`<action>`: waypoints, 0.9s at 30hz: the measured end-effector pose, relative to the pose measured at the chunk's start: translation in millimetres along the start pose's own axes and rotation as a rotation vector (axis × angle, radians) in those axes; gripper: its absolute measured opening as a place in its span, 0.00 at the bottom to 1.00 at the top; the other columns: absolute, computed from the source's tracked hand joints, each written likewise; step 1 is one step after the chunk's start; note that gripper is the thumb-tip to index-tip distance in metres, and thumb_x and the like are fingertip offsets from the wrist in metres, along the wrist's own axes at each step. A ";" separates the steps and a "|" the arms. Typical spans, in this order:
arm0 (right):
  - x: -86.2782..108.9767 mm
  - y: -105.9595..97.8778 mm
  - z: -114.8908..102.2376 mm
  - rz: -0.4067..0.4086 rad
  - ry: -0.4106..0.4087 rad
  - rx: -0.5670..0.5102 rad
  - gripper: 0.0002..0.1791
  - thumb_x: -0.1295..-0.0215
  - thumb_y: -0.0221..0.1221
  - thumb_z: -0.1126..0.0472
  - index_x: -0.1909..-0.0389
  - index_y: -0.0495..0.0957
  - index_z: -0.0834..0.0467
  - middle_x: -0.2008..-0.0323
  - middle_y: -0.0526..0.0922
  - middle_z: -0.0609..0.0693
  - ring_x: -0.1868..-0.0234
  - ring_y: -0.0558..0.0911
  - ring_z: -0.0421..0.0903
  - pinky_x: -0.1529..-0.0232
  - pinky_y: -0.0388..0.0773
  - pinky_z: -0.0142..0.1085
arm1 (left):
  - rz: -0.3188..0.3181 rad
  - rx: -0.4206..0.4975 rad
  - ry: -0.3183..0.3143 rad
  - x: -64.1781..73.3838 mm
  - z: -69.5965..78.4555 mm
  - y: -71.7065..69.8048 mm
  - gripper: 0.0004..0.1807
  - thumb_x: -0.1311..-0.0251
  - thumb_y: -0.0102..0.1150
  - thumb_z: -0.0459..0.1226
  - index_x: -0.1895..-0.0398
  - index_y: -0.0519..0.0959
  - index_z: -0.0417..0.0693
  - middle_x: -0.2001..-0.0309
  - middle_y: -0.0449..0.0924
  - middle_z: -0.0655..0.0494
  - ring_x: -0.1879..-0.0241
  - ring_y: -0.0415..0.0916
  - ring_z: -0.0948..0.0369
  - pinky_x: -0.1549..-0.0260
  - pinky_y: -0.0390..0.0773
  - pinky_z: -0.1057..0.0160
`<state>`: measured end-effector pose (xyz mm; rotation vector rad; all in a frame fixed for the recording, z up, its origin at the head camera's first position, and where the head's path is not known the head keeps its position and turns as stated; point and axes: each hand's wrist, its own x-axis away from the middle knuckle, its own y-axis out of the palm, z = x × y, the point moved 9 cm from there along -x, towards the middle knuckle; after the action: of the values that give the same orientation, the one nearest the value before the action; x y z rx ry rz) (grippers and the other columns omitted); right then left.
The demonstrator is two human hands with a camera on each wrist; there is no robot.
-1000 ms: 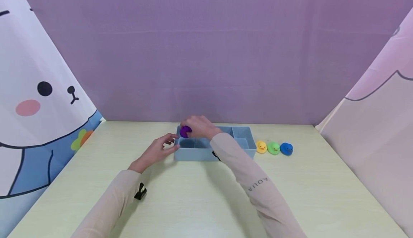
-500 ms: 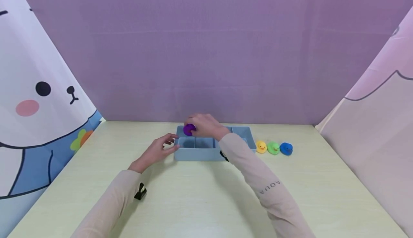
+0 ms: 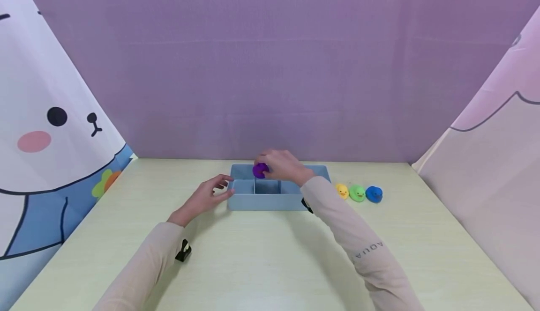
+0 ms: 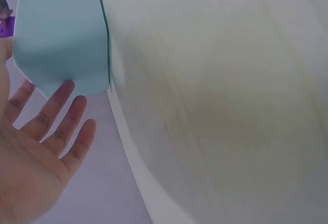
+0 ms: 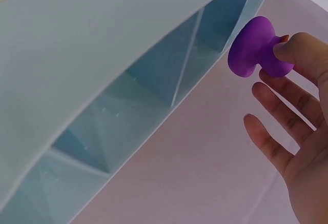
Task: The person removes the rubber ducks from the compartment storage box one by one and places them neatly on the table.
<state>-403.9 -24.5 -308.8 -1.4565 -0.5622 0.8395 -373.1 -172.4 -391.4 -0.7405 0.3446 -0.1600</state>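
A purple rubber duck (image 5: pixel 253 49) is pinched between the thumb and fingers of my right hand (image 3: pixel 281 165), the other fingers spread loosely. Hand and duck are above a light blue divided box (image 3: pixel 263 202), over its left half in the head view. The right hand and forearm hide part of the compartments. At the box's left end is my left hand (image 3: pixel 205 195), its thumb and fingers spread. In the left wrist view, this hand's fingertips (image 4: pixel 65 88) lie at the box's end wall; whether they press on it I cannot tell.
To the right of the box, a yellow duck (image 3: pixel 342 191), a green duck (image 3: pixel 357 193) and a blue duck (image 3: pixel 374 194) sit in a row on the pale table (image 3: pixel 261 264). Behind the box rises a purple backdrop (image 3: pixel 270 67).
My right hand has moved rightward over the box with the purple duck, from above the leftmost part towards the middle. The left hand has stayed in place.
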 end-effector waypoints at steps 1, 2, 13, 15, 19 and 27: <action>2.1 -0.7 1.6 0.004 -0.001 -0.004 0.16 0.44 0.62 0.56 0.52 0.78 0.47 0.54 0.79 0.44 0.53 0.76 0.42 0.54 0.78 0.35 | 0.000 0.002 0.001 0.0 -0.2 0.1 0.25 0.42 0.56 0.49 0.45 0.71 0.47 0.51 0.77 0.43 0.53 0.74 0.49 0.54 0.75 0.48; 4.4 -1.2 3.4 0.006 -0.001 -0.007 0.16 0.44 0.62 0.56 0.52 0.78 0.48 0.54 0.79 0.45 0.53 0.76 0.42 0.54 0.78 0.35 | -0.001 0.004 0.000 0.1 -0.2 0.1 0.25 0.41 0.56 0.49 0.44 0.71 0.47 0.51 0.77 0.43 0.52 0.74 0.49 0.53 0.75 0.48; 25.5 -3.9 25.8 0.020 0.017 -0.035 0.16 0.44 0.62 0.58 0.54 0.78 0.50 0.56 0.80 0.45 0.55 0.77 0.43 0.54 0.79 0.37 | -0.008 0.004 0.000 0.8 -1.0 0.9 0.25 0.41 0.55 0.49 0.43 0.71 0.47 0.50 0.76 0.44 0.52 0.74 0.50 0.54 0.75 0.48; 29.5 -4.5 30.2 0.016 0.029 -0.031 0.16 0.45 0.62 0.58 0.53 0.78 0.50 0.55 0.80 0.46 0.54 0.77 0.43 0.54 0.79 0.37 | -0.009 0.004 0.004 1.2 -0.4 0.6 0.25 0.41 0.55 0.49 0.43 0.70 0.46 0.50 0.76 0.43 0.52 0.74 0.49 0.54 0.75 0.48; 38.3 -5.8 40.4 0.007 0.063 -0.040 0.17 0.45 0.63 0.59 0.52 0.78 0.50 0.54 0.79 0.47 0.54 0.77 0.44 0.53 0.79 0.38 | -0.012 0.003 0.005 1.5 -0.4 0.6 0.25 0.41 0.55 0.49 0.43 0.70 0.46 0.50 0.76 0.43 0.52 0.74 0.49 0.54 0.75 0.48; 58.2 -6.8 61.9 0.005 0.116 -0.069 0.16 0.45 0.63 0.60 0.54 0.78 0.50 0.56 0.79 0.47 0.55 0.78 0.45 0.54 0.79 0.40 | -0.008 0.008 0.007 2.1 -0.3 0.1 0.26 0.41 0.56 0.49 0.43 0.70 0.46 0.50 0.76 0.45 0.52 0.74 0.49 0.54 0.75 0.48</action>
<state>-415.5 59.9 -307.0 -1.5598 -0.5040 0.7403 -371.3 -173.1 -392.2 -0.7335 0.3474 -0.1715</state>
